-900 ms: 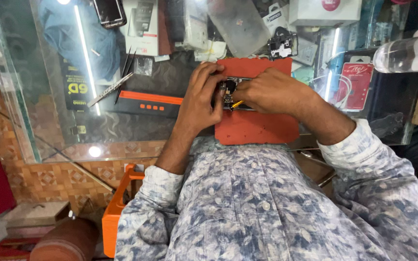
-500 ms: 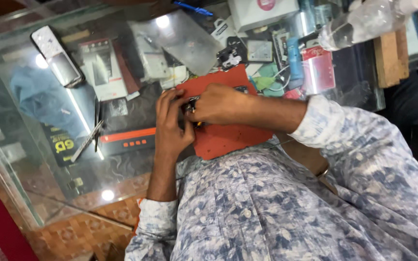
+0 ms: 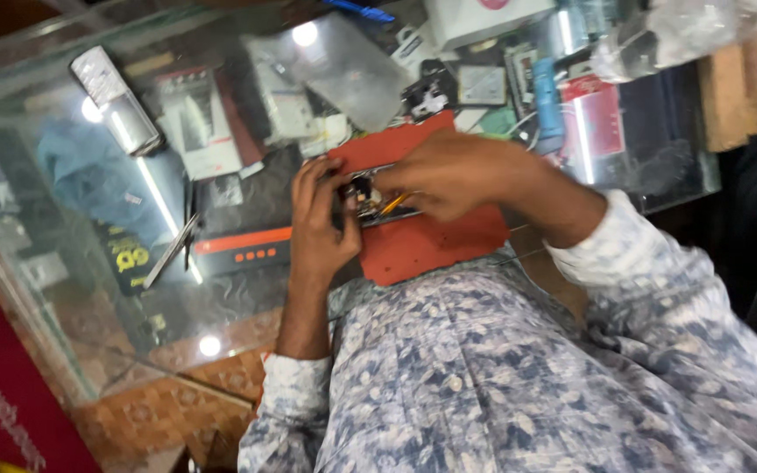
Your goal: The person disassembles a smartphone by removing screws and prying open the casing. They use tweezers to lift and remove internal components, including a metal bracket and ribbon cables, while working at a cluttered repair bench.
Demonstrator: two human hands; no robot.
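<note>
We are observing a person in a blue patterned shirt [image 3: 519, 377] working at a glass counter [image 3: 72, 289]. The left hand [image 3: 321, 223] is gripping the left end of a small opened device [image 3: 370, 194], fingers curled closed around its edge. The right hand [image 3: 457, 171] is lying over the device's right end, fingers pinched shut on a thin yellow-tipped tool [image 3: 393, 203] whose tip is touching the device. The device is resting on an orange-red work mat [image 3: 431, 245], near the mat's centre, between the two hands.

We are noting, at nine o'clock from the left hand, a black box with an orange stripe [image 3: 238, 241], and beyond it metal tweezers [image 3: 168, 254] lying on the glass. At ten o'clock, well apart, a silver phone [image 3: 116, 101] is lying tilted. At twelve o'clock a grey sheet [image 3: 352, 74] is resting just above the mat. At two o'clock from the right hand a red packet [image 3: 596, 123] is standing among blurred small parts.
</note>
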